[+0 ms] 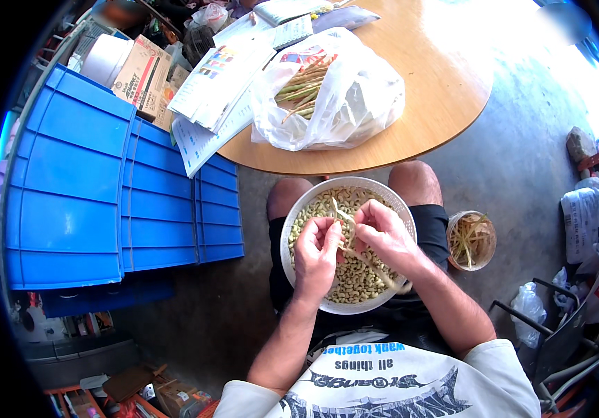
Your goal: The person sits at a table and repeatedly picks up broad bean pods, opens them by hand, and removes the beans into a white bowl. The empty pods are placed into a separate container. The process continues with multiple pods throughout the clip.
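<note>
A round metal colander (299, 209) rests on my lap, filled with several pale shelled beans (355, 279). Above it my left hand (315, 251) and my right hand (383, 233) both pinch one long pale bean pod (347, 240), which runs down to the right toward the colander's rim. The pod looks split open between my fingers. On the round wooden table (446, 90) in front of me lies a white plastic bag (355, 104) with several unshelled green and reddish pods (303, 87) showing at its mouth.
A small round bucket (471, 240) with empty pod shells stands on the concrete floor by my right knee. Blue plastic crates (104, 188) sit at my left. Papers and booklets (216, 83) and a cardboard box (143, 73) crowd the table's left. Bags (592, 216) lie at right.
</note>
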The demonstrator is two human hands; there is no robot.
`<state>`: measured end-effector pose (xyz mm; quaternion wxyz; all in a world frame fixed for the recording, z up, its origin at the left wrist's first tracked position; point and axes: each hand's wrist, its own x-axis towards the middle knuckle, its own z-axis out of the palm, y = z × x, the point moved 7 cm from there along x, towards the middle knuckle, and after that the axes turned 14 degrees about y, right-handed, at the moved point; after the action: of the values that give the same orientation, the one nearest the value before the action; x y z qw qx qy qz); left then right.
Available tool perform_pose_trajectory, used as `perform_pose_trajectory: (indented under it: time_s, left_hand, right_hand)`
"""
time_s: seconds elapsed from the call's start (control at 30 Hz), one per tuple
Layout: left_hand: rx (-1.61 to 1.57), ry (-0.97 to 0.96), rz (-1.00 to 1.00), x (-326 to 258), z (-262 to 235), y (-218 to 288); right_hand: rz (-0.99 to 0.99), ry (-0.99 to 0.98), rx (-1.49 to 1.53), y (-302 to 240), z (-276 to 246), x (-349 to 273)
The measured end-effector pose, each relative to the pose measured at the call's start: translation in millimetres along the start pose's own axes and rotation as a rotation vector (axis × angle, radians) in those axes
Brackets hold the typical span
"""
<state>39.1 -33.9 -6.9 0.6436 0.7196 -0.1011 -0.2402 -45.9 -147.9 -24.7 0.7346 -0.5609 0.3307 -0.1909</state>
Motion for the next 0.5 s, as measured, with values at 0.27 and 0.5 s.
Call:
perform_pose_trajectory:
  time_s: [0.27, 0.5]
  left_hand:
    - [0.017, -0.095, -0.003, 0, 2, -6]
    - [-0.124, -0.033, -0.142, 4, -8, -14]
  right_hand:
    - [-0.139, 0.008, -0.076, 7, -1, 6]
    - [0.111, -0.057, 0.26, 5, -4, 1]
